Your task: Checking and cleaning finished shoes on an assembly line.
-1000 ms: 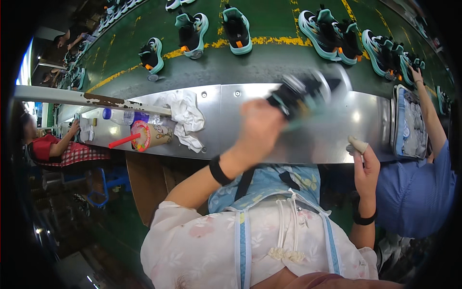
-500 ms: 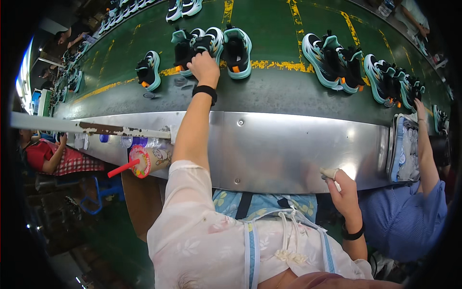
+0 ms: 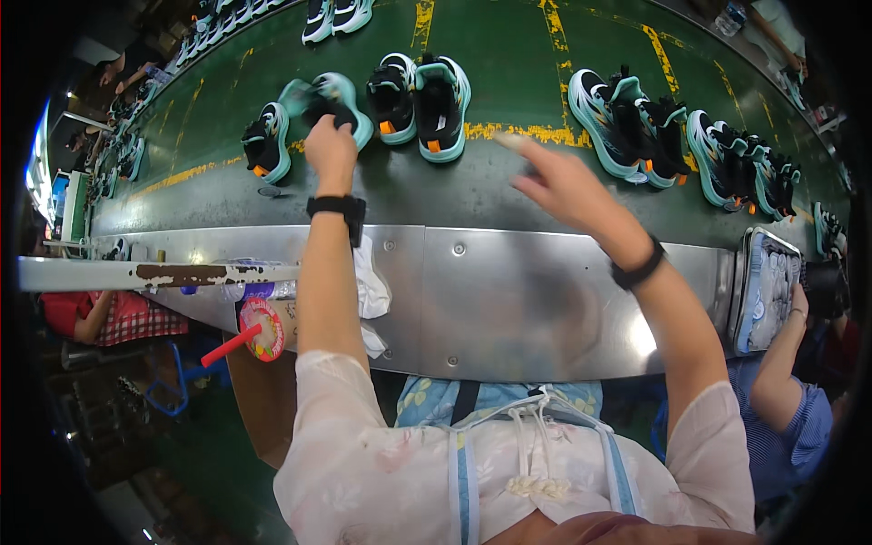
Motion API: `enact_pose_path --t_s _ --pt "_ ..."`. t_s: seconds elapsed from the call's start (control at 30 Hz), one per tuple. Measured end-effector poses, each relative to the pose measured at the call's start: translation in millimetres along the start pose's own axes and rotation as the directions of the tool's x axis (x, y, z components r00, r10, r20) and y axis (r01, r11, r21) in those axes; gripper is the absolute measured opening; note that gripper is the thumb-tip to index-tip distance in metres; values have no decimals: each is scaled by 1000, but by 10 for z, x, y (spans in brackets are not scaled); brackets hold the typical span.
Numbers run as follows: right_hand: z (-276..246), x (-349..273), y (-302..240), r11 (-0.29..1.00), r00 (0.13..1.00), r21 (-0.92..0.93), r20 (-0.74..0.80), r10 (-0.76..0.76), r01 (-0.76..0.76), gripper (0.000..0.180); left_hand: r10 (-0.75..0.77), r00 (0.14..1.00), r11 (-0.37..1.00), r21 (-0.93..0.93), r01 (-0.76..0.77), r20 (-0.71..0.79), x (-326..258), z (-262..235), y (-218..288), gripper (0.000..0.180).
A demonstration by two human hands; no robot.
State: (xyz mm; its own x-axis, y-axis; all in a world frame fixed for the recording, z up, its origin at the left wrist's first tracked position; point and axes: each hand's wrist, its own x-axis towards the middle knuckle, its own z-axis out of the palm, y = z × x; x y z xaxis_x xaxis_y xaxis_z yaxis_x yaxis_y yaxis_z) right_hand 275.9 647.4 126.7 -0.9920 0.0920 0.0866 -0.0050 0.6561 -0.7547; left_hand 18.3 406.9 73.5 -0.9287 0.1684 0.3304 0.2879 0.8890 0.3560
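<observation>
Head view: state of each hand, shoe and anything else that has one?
Left hand: closed on the teal and black shoe.
Teal and black shoe: gripped, tilted above the green conveyor belt.
Right hand: open, empty, reaching over the belt.
Pair of teal and black shoes: upright, side by side on the belt.
White cloth: crumpled on the metal ledge.

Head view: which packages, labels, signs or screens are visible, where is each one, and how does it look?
Round cup lid: left, under the metal ledge; pink-red printed label, red straw.
Flat tray: right end of the metal ledge; rectangular, pale blue-white printed pattern.
No screens or signs clearly visible.
</observation>
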Motion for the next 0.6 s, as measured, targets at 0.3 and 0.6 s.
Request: enact_pose_path --t_s 0.3,0.6 --pt "701 655 244 991 998 -130 -60 13 -21 40 -31 995 774 -632 -34 -91 -1219 -1009 840 36" --pt "-612 -2226 -351 975 953 -70 -236 191 -212 27 679 734 538 -706 -460 39 -2493 -1783 1082 36"
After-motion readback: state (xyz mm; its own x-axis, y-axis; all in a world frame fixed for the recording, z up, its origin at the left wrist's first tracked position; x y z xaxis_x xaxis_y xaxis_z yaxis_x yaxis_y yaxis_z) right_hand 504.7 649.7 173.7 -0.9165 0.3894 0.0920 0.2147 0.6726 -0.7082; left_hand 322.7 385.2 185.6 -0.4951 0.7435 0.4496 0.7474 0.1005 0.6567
